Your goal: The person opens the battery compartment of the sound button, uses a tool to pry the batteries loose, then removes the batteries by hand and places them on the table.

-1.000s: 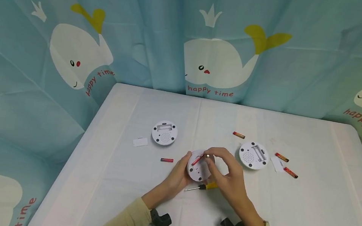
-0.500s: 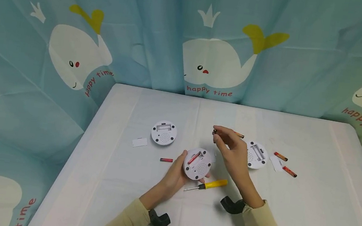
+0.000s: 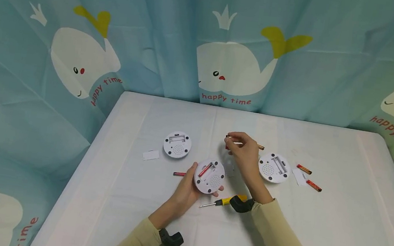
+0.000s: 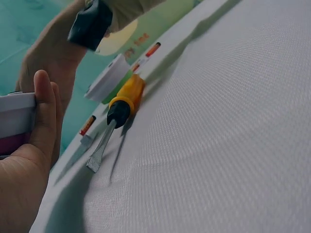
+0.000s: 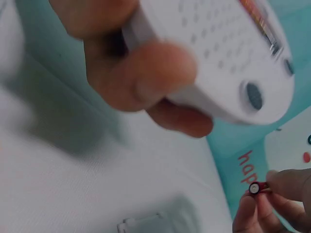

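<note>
My left hand [image 3: 184, 190] holds a round white device [image 3: 216, 175] with its underside up. One red battery [image 3: 205, 169] lies in the device's open battery compartment. Beyond it, my right hand [image 3: 247, 154] pinches another battery [image 5: 254, 188] between thumb and fingers, raised above the table; the right wrist view shows its round end. A screwdriver [image 3: 224, 202] with a yellow handle lies below the hands, its flat metal tip [image 4: 95, 161] visible in the left wrist view. Partly covered by the left hand, a red battery [image 3: 178, 174] rests on the table.
Two more round devices stand underside up, a left one [image 3: 176, 150] and a right one [image 3: 268, 174]. Small white covers [image 3: 151, 155] lie beside them. Loose batteries [image 3: 313, 185] are at the right, and another [image 3: 260, 147] lies behind my right hand. A patterned curtain [image 3: 176, 53] hangs behind the table.
My right hand has moved from over the device up and away, the battery still pinched, then slightly left. My left hand has shifted the device a little left, baring the battery in its compartment.
</note>
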`<control>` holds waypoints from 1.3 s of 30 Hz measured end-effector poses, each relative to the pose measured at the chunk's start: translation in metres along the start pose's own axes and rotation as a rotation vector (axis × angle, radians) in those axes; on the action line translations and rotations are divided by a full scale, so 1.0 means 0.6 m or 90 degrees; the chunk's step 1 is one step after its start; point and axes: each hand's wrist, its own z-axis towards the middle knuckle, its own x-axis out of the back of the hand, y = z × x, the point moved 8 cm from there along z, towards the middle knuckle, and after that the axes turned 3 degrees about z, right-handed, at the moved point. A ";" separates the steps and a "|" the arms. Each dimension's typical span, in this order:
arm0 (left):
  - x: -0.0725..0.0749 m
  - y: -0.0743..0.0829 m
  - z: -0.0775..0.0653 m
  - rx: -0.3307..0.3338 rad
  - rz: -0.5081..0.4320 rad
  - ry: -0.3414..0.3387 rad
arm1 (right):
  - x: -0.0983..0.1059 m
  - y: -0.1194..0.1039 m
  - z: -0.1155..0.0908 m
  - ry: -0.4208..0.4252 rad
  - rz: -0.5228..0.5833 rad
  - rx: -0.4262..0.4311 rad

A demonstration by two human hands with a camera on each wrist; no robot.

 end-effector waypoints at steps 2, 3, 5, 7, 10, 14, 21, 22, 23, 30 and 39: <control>0.002 0.000 -0.001 -0.001 0.001 0.000 | -0.006 0.007 0.007 0.002 -0.016 -0.024; 0.002 0.000 -0.001 -0.001 0.001 -0.001 | -0.008 0.011 0.011 0.003 -0.022 -0.035; 0.004 -0.001 -0.001 0.000 0.002 -0.002 | -0.013 0.017 0.017 0.006 -0.038 -0.052; 0.004 -0.002 -0.001 0.001 0.001 -0.001 | -0.017 0.023 0.022 0.011 -0.061 -0.065; 0.004 -0.002 -0.001 0.000 -0.002 -0.003 | -0.021 0.029 0.027 0.018 -0.111 -0.076; 0.004 -0.001 -0.001 -0.001 -0.010 -0.002 | -0.023 0.033 0.031 0.030 -0.181 -0.072; 0.005 0.001 -0.001 -0.006 -0.019 0.007 | -0.029 0.034 0.033 0.025 -0.273 -0.024; 0.005 0.002 -0.002 -0.005 -0.020 0.008 | -0.030 0.034 0.034 0.021 -0.283 -0.017; 0.005 0.002 -0.002 -0.003 -0.022 0.008 | -0.031 0.034 0.034 0.019 -0.290 -0.013; 0.005 0.003 -0.003 -0.003 -0.020 0.010 | -0.035 0.033 0.034 0.015 -0.315 -0.008; 0.009 -0.001 -0.003 0.002 -0.014 0.012 | -0.037 0.039 0.035 -0.001 -0.321 -0.008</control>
